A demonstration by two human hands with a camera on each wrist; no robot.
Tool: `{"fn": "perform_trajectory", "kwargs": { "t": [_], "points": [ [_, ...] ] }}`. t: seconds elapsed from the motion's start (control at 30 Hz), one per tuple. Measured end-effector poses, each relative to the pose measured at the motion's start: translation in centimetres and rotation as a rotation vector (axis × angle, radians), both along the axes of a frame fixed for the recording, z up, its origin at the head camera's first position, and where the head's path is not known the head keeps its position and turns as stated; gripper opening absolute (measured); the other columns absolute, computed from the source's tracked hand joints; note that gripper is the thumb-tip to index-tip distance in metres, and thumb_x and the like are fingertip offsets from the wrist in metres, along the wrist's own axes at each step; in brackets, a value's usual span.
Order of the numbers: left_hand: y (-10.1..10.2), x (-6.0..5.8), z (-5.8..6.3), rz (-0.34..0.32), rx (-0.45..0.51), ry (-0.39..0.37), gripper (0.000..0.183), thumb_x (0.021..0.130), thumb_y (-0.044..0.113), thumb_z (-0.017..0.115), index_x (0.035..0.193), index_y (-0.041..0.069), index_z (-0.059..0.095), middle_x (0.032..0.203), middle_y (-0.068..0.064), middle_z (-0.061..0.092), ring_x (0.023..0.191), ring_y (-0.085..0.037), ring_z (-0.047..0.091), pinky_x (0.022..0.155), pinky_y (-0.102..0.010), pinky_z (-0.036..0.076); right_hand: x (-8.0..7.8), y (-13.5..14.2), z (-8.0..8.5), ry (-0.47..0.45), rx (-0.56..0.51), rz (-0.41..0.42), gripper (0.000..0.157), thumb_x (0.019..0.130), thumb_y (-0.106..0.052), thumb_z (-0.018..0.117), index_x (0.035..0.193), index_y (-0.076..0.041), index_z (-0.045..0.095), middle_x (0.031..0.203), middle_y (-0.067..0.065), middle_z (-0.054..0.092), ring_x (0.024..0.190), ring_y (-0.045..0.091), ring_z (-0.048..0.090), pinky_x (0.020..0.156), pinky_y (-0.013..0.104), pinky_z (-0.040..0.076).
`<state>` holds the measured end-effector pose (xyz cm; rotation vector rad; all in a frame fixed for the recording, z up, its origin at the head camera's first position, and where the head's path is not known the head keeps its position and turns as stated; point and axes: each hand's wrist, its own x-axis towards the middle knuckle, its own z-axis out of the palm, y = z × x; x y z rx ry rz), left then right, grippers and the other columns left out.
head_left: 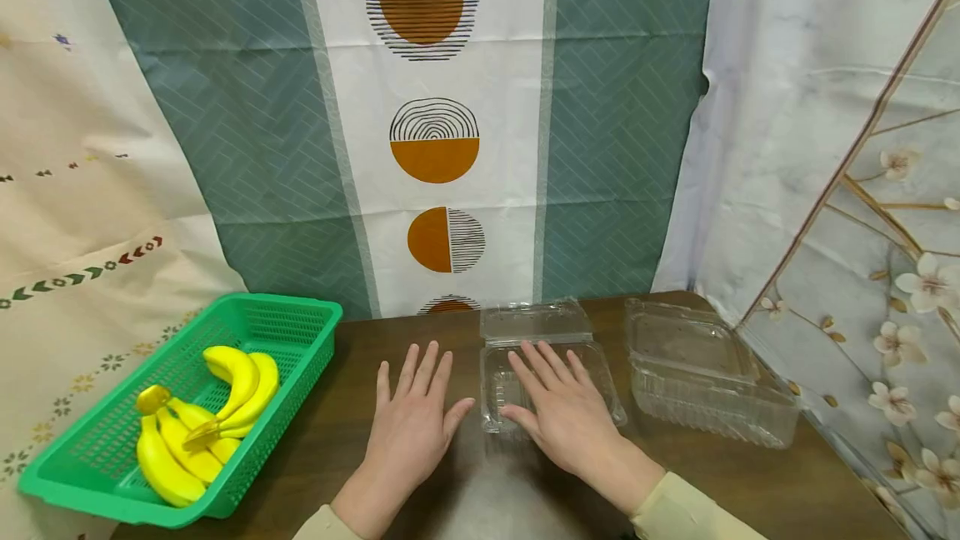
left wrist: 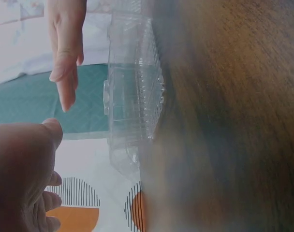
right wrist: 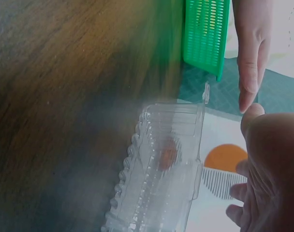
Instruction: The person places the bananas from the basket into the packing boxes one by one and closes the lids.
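Both hands hover palm down above the table with fingers spread and nothing held. My left hand (head_left: 411,427) is over bare wood, left of an opened clear plastic clamshell box (head_left: 495,394). Above that box's near right part is my right hand (head_left: 566,415), hiding some of it. In the right wrist view the box (right wrist: 171,159) sits below the hand, apart from it. Its lid (head_left: 534,323) is tipped back toward the curtain. At the left, a green plastic basket (head_left: 300,307) holds two bunches of yellow bananas (head_left: 243,382), one near the front (head_left: 161,457).
Right of the opened box stands a stack of clear plastic boxes (head_left: 705,382), near the table's right edge. A patterned curtain (head_left: 615,148) hangs behind the brown wooden table (head_left: 337,432). Flowered cloth (head_left: 862,315) hangs at the right, pale cloth (head_left: 97,173) at the left.
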<state>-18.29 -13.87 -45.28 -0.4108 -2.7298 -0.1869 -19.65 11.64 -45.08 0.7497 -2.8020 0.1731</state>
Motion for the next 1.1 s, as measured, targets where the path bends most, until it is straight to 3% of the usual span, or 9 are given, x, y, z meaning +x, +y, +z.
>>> {"fn": "perform_trajectory", "kwargs": {
  "t": [0.4, 1.1],
  "points": [
    [0.0, -0.1, 0.1, 0.000, 0.029, -0.029, 0.077, 0.110, 0.060, 0.060, 0.165, 0.007, 0.051, 0.174, -0.017, 0.040, 0.164, -0.042, 0.029, 0.126, -0.076, 0.016, -0.1, 0.1, -0.2, 0.018, -0.014, 0.014, 0.081, 0.113, -0.066, 0.044, 0.174, -0.014, 0.035, 0.180, 0.012, 0.028, 0.165, 0.036, 0.029, 0.130, 0.064, 0.023],
    [0.6, -0.2, 0.2, -0.025, 0.063, -0.013, 0.072, 0.109, 0.054, 0.065, 0.162, 0.007, 0.055, 0.173, -0.017, 0.042, 0.162, -0.044, 0.034, 0.124, -0.077, 0.022, 0.0, 1.2, 0.0, -0.008, -0.039, 0.002, 0.081, 0.113, -0.064, 0.047, 0.174, -0.012, 0.036, 0.180, 0.013, 0.028, 0.166, 0.037, 0.026, 0.130, 0.065, 0.022]
  ]
}}
